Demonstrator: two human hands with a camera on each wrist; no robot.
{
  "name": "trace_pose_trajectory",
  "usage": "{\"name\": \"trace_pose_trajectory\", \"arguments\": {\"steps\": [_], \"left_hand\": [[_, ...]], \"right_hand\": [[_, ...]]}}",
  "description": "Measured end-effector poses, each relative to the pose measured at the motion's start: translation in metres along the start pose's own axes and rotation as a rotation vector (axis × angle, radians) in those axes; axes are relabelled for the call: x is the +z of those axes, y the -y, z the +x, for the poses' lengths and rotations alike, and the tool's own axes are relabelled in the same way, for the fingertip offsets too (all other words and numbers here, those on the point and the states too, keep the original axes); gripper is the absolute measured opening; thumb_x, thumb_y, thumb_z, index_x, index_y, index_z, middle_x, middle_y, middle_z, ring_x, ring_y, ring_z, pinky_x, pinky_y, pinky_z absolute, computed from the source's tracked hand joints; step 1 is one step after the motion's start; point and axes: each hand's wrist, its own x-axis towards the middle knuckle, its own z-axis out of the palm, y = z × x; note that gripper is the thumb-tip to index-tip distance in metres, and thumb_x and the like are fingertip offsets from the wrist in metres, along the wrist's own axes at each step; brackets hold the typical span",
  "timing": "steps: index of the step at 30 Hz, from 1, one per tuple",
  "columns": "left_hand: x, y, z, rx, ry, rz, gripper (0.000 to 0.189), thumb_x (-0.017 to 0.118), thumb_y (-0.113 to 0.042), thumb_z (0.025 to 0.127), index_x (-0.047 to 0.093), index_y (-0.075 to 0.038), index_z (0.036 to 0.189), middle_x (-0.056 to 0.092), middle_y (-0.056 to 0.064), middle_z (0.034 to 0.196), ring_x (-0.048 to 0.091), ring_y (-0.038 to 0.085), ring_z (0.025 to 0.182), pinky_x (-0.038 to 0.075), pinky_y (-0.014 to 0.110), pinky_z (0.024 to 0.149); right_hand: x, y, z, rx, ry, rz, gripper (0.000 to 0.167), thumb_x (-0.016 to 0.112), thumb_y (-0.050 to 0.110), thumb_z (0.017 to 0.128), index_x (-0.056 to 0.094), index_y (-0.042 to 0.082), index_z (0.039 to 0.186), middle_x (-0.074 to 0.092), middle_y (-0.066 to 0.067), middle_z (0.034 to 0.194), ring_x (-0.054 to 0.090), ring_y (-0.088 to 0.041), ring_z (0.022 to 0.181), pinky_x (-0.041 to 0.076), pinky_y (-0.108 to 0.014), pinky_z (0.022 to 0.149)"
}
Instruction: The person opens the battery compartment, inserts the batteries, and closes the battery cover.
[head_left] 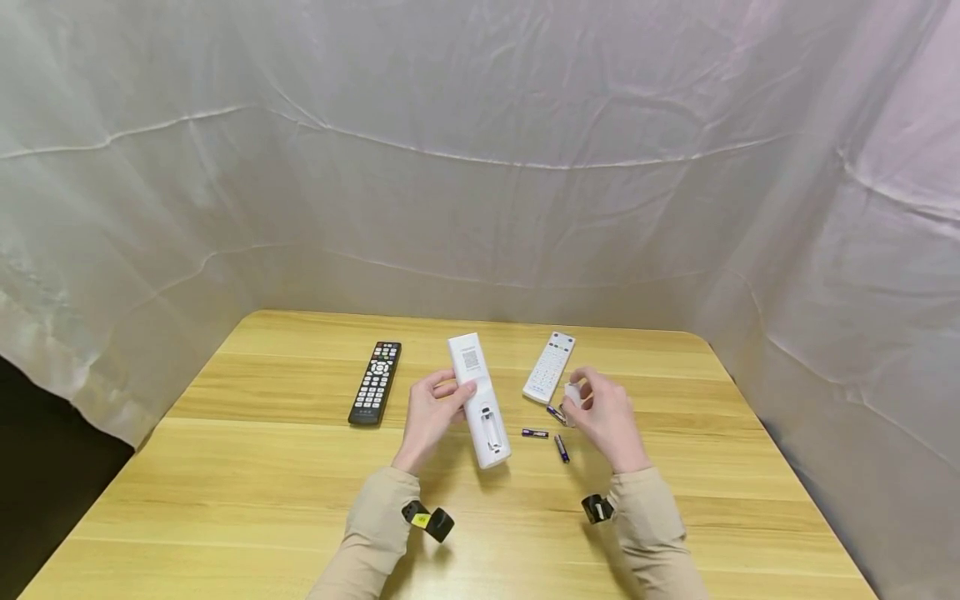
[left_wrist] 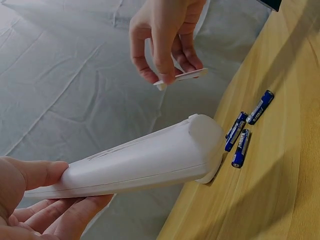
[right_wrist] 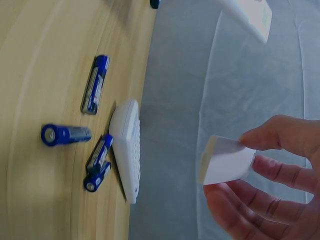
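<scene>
My left hand (head_left: 435, 410) grips a white remote control (head_left: 484, 398), thumb on its back and fingers beneath. The remote is tilted back side up, and its battery compartment (head_left: 492, 432) is uncovered at the near end. To the right, my right hand (head_left: 611, 421) pinches a small white battery cover (right_wrist: 227, 161) between thumb and fingers, above the table. Several blue AAA-size batteries (head_left: 536, 433) lie loose on the wood between the two hands; one battery (right_wrist: 96, 85) lies apart from the others in the right wrist view.
A second white remote (head_left: 551, 365) lies buttons up behind the batteries, close to my right hand. On the left a black remote (head_left: 375, 383) lies buttons up. Pale cloth (head_left: 480, 225) hangs behind and beside the wooden table (head_left: 247, 483). Each wrist wears a black camera (head_left: 429, 520).
</scene>
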Motion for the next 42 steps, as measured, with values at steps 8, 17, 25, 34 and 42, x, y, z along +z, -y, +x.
{"name": "trace_pose_trajectory", "arguments": {"steps": [8, 17, 25, 34, 42], "left_hand": [[-0.001, 0.000, 0.000, 0.001, 0.000, -0.006, 0.038, 0.068, -0.004, 0.093, 0.059, 0.008, 0.129, 0.070, 0.031, 0.115, 0.076, 0.024, 0.087, 0.067, 0.041, 0.079], [-0.001, -0.001, 0.001, 0.001, -0.004, -0.003, 0.037, 0.068, -0.004, 0.093, 0.060, 0.008, 0.127, 0.071, 0.031, 0.113, 0.076, 0.023, 0.085, 0.067, 0.038, 0.077], [-0.002, -0.001, 0.002, -0.010, -0.013, -0.005, 0.038, 0.068, -0.003, 0.093, 0.060, 0.007, 0.128, 0.070, 0.031, 0.115, 0.075, 0.023, 0.086, 0.067, 0.039, 0.078], [-0.003, -0.001, 0.002, -0.008, -0.015, -0.003, 0.039, 0.068, -0.003, 0.093, 0.059, 0.008, 0.129, 0.070, 0.031, 0.115, 0.075, 0.022, 0.086, 0.067, 0.041, 0.080], [-0.004, -0.002, 0.001, -0.009, -0.010, -0.001, 0.039, 0.068, -0.004, 0.093, 0.059, 0.007, 0.129, 0.070, 0.031, 0.116, 0.075, 0.023, 0.087, 0.067, 0.041, 0.081]], "right_hand": [[-0.004, -0.012, 0.003, 0.057, 0.003, -0.032, 0.026, 0.072, 0.011, 0.084, 0.065, 0.005, 0.109, 0.070, -0.015, 0.085, 0.068, -0.025, 0.073, 0.054, -0.032, 0.061], [-0.010, -0.026, 0.003, 0.130, 0.024, -0.065, 0.030, 0.071, 0.013, 0.086, 0.065, 0.004, 0.113, 0.071, -0.017, 0.088, 0.066, -0.023, 0.072, 0.046, -0.026, 0.057], [-0.013, -0.037, 0.003, 0.159, 0.030, -0.082, 0.030, 0.070, 0.015, 0.084, 0.066, 0.004, 0.112, 0.072, -0.017, 0.087, 0.062, -0.024, 0.070, 0.043, -0.027, 0.057], [-0.015, -0.046, 0.002, 0.210, 0.075, -0.093, 0.032, 0.070, 0.015, 0.084, 0.065, 0.002, 0.113, 0.071, -0.018, 0.088, 0.062, -0.025, 0.074, 0.045, -0.028, 0.060], [-0.013, -0.055, -0.002, 0.262, 0.154, -0.088, 0.032, 0.071, 0.016, 0.084, 0.064, 0.002, 0.111, 0.072, -0.021, 0.089, 0.065, -0.027, 0.073, 0.051, -0.032, 0.058]]}}
